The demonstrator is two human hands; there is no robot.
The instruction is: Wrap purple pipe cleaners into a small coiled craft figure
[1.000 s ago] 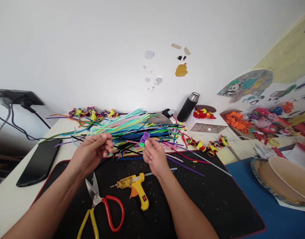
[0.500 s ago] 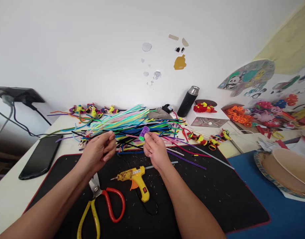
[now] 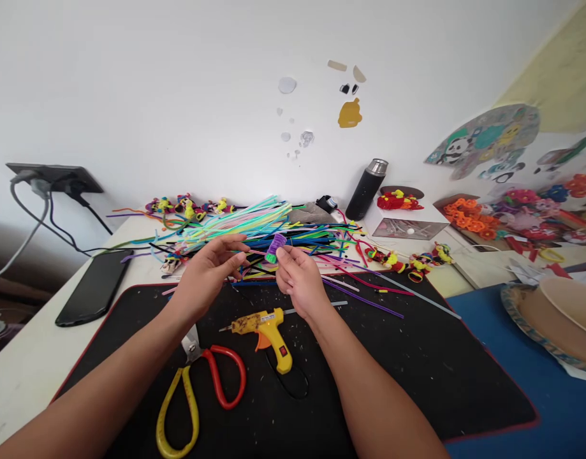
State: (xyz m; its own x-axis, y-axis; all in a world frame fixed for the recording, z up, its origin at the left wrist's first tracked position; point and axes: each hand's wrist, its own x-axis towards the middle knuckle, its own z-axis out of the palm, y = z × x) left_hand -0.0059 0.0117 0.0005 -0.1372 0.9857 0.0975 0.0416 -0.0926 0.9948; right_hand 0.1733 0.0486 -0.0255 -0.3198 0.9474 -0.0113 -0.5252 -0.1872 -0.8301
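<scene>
**A light pinch serves best**

On my view's clock, the black mat (image 3: 407,357) spreads at 6 and the pipe-cleaner pile (image 3: 254,220) runs across the middle from 9 toward 3. Scissors (image 3: 195,354) lie at 7, the glue gun (image 3: 270,326) at 6. My left hand (image 3: 216,271), at 8, has narrowly parted fingers; my right hand (image 3: 298,277), at 6, pinches the purple-and-green piece (image 3: 277,245) near the hub. I can't tell whether the left holds the pink stem (image 3: 258,253) beside it. I'd grip softly, sparing the piece's ridges, and steady it from both sides.
</scene>
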